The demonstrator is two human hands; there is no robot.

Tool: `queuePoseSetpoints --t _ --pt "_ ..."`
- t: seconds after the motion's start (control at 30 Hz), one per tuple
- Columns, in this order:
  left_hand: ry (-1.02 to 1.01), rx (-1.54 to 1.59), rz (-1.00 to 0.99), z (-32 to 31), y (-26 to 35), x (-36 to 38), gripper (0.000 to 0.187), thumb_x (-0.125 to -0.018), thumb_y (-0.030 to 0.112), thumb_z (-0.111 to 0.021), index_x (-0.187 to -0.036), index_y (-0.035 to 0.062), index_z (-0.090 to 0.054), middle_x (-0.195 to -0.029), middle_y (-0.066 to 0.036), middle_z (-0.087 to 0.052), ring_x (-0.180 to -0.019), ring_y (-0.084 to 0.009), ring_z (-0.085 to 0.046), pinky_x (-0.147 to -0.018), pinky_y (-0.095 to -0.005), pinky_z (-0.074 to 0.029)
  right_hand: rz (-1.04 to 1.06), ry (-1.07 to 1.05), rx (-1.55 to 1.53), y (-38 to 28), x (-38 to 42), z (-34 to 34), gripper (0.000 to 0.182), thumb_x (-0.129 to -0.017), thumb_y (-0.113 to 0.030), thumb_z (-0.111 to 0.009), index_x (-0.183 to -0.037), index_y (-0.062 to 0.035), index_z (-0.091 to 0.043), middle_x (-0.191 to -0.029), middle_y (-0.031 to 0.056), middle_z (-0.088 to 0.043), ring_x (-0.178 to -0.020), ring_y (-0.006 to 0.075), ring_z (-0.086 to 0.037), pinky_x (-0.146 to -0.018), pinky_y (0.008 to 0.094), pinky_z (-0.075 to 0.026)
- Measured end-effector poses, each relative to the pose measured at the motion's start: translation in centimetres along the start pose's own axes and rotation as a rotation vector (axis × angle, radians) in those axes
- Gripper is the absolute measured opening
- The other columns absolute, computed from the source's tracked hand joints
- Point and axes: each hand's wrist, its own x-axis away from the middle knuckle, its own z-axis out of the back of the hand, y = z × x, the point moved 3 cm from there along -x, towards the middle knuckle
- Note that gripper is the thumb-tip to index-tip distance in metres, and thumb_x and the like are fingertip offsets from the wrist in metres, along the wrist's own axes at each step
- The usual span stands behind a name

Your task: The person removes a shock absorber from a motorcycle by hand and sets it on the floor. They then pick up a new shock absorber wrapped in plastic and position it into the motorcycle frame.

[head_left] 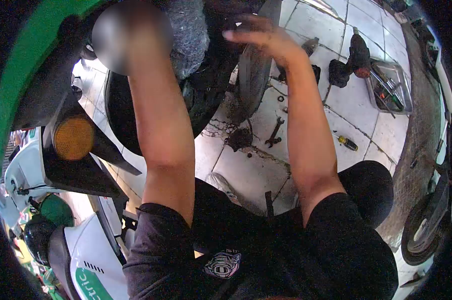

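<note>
My left hand (pixel 141 32) reaches up to the underside of the vehicle at the top, beside a bundle in clear plastic wrap (pixel 190 37). A blurred disc covers its fingers, so whether it holds anything is hidden. To the right of the bundle, my right hand (pixel 268 40) is stretched towards the dark parts under the vehicle. Its fingers point left and look extended, with nothing plainly held; the upper ones lie in shadow. Below the hands is a black tyre (pixel 120 112), and another dark, dusty wheel (pixel 256 75) stands under my right hand.
On the tiled floor lie a wrench (pixel 276 131), a dirty round metal part (pixel 240 139), a screwdriver (pixel 347 143) and small nuts. A cordless power tool (pixel 358 57) lies beside a metal tray (pixel 406 102) of tools. An orange reflector (pixel 74 138) and a white-green scooter (pixel 88 245) are at left.
</note>
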Motion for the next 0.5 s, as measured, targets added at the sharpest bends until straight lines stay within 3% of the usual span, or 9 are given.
queuePoseSetpoints --t 0.07,0.2,0.3,0.4,0.43,0.5 --pt "-0.015 -0.006 0.008 -0.2 -0.5 0.1 0.025 -0.081 0.017 -0.050 -0.099 0.0026 -0.060 -0.106 -0.019 -0.060 -0.097 -0.0353 -0.056 -0.085 -0.0432 -0.043 -0.111 0.017 -0.185 0.9 0.0 -0.1 0.094 -0.052 -0.056 -0.078 -0.127 -0.0057 -0.051 -0.127 0.0157 -0.050 -0.112 0.0259 -0.050 -0.080 0.0290 -0.043" --pt "-0.022 -0.015 0.016 0.1 -1.1 -0.1 0.025 -0.080 0.016 -0.050 -0.099 0.0027 -0.061 -0.105 -0.019 -0.060 -0.097 -0.0354 -0.056 -0.085 -0.0433 -0.043 -0.116 0.071 -0.135 -1.8 1.1 -0.5 0.089 -0.054 -0.053 -0.078 -0.124 -0.0048 -0.053 -0.125 0.0162 -0.051 -0.114 0.0268 -0.049 -0.083 0.0299 -0.044" --pt "-0.038 -0.020 0.010 0.1 -1.1 -0.2 0.025 -0.080 0.016 -0.050 -0.098 0.0028 -0.061 -0.105 -0.019 -0.060 -0.096 -0.0355 -0.056 -0.085 -0.0434 -0.043 0.026 -0.021 -0.084 -3.4 1.2 -2.0 0.090 -0.053 -0.056 -0.077 -0.122 -0.0030 -0.054 -0.126 0.0173 -0.051 -0.115 0.0269 -0.050 -0.087 0.0326 -0.046" --pt "-0.048 -0.029 -0.007 -0.1 -0.8 0.0 0.025 -0.080 0.016 -0.051 -0.098 0.0029 -0.061 -0.104 -0.019 -0.060 -0.096 -0.0356 -0.056 -0.084 -0.0435 -0.043 0.135 0.116 0.143 -3.4 0.0 -4.9 0.092 -0.053 -0.058 -0.076 -0.117 0.0027 -0.055 -0.125 0.0202 -0.052 -0.116 0.0282 -0.050 -0.098 0.0369 -0.039" --pt "-0.050 -0.031 -0.012 0.0 -0.7 -0.1 0.025 -0.080 0.016 -0.051 -0.098 0.0029 -0.061 -0.104 -0.019 -0.060 -0.096 -0.0356 -0.056 -0.084 -0.0436 -0.043 0.153 0.098 0.122 -3.7 -0.3 -5.5 0.092 -0.053 -0.058 -0.076 -0.117 0.0027 -0.055 -0.125 0.0202 -0.052 -0.116 0.0282 -0.050 -0.098 0.0369 -0.039" --pt "-0.050 -0.030 -0.030 -0.1 -0.3 -0.3 0.024 -0.080 0.016 -0.051 -0.097 0.0030 -0.061 -0.104 -0.019 -0.060 -0.096 -0.0357 -0.056 -0.084 -0.0436 -0.043 0.196 -0.054 -0.105 -3.9 -1.2 -6.4 0.102 -0.052 -0.073 -0.068 -0.117 0.0053 -0.054 -0.126 0.0255 -0.049 -0.119 0.0357 -0.046 -0.103 0.0335 -0.033"
